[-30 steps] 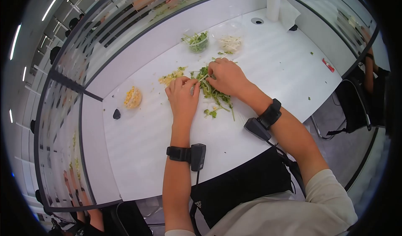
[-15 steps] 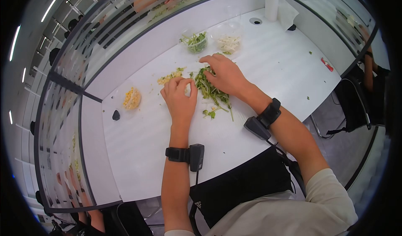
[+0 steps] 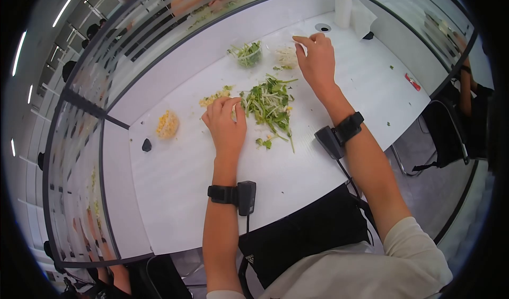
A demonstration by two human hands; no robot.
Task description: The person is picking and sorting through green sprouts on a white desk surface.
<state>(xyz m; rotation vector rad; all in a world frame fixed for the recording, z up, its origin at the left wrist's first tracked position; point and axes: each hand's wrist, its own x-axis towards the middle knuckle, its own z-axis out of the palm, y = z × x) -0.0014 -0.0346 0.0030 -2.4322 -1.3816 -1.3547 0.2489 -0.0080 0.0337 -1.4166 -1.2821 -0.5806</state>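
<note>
A loose pile of cut greens (image 3: 268, 104), leafy stems mixed with pale strands, lies on the white counter (image 3: 177, 193) just above the middle of the frame, a few stems trailing off its lower edge. The left hand (image 3: 225, 128) rests against the left side of this pile, fingers curled and thumb bent towards the forefinger; its grip is partly closed, and whether anything is pinched in it cannot be told. Close above that hand, left of the pile, lies a small heap of yellowish chopped bits (image 3: 214, 96).

The right hand (image 3: 318, 63) is up and to the right of the pile, apart from it, its fingertips over or beside a clear container of white strips (image 3: 286, 56). Its forefinger points left with the thumb beneath; the thumb and forefinger are near each other, but the picture does not show whether they pinch something.

Left of that container, in the upper middle, stands a clear bowl of green stems (image 3: 247, 54). A round container of yellow kernels (image 3: 168, 124) sits to the left, with a small dark object (image 3: 147, 145) just below it. A white paper roll (image 3: 343, 10) stands at the upper right, and a small red object (image 3: 412, 82) lies near the counter's right edge. Each wrist wears a black strap with a box.
</note>
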